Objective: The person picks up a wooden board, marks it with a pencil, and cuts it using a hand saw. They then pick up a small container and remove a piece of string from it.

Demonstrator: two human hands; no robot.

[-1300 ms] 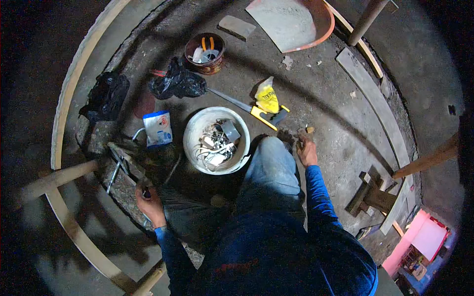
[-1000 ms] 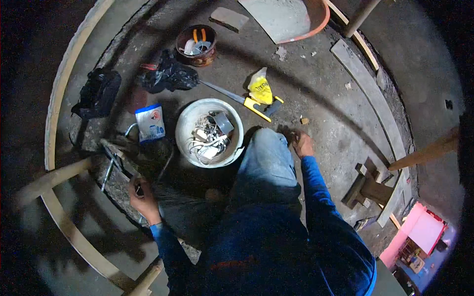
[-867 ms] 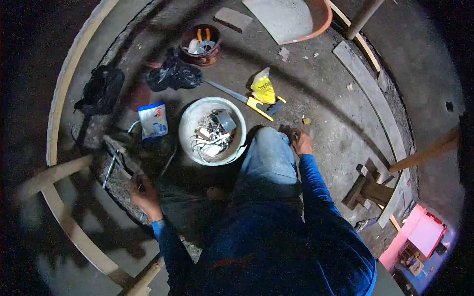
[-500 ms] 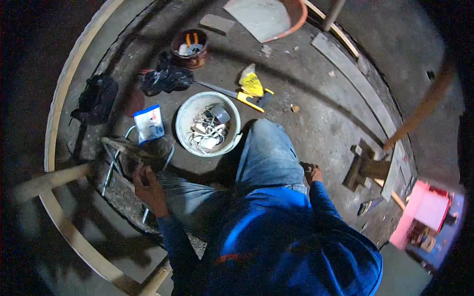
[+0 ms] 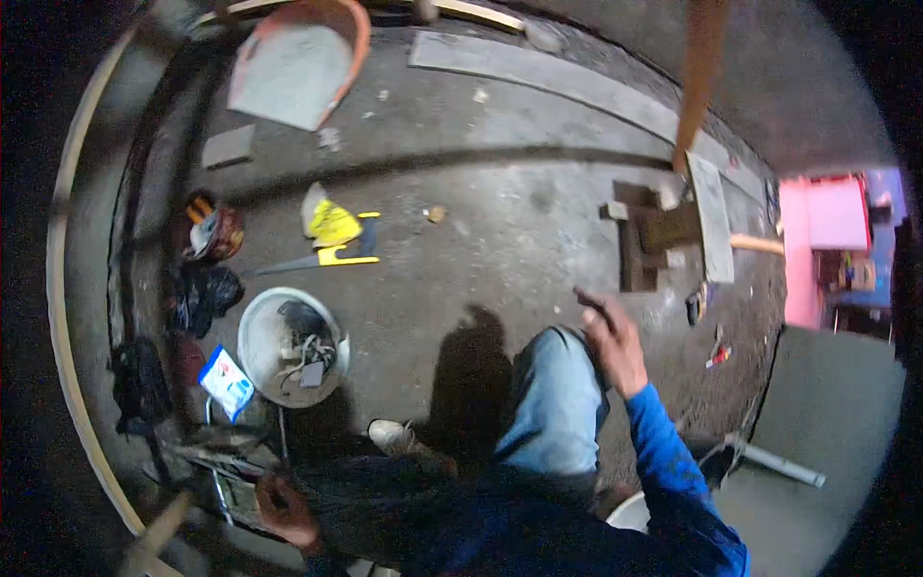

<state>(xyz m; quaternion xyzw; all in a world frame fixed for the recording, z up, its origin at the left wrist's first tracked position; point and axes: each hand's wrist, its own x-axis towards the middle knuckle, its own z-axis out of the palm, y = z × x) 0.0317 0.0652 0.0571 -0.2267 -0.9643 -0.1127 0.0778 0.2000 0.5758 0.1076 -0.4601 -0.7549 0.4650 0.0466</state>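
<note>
Right hand (image 5: 611, 344): raised above the blue-jeaned knee (image 5: 558, 385), fingers loosely spread, grasping nothing.
Left hand (image 5: 281, 502): low beside the metal-legged frame (image 5: 226, 462); grip unclear.
White round plastic bucket (image 5: 252, 338): on the concrete floor (image 5: 500, 221), left of the knee.

One bucket (image 5: 252, 332), one saw (image 5: 322, 258) (yellow-handled), two black bags (image 5: 207, 293).

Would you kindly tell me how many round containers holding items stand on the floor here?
2: the white bucket of cables beside the blue packet, and the small brown tin further along past the black bag. Others may be hidden.
</note>
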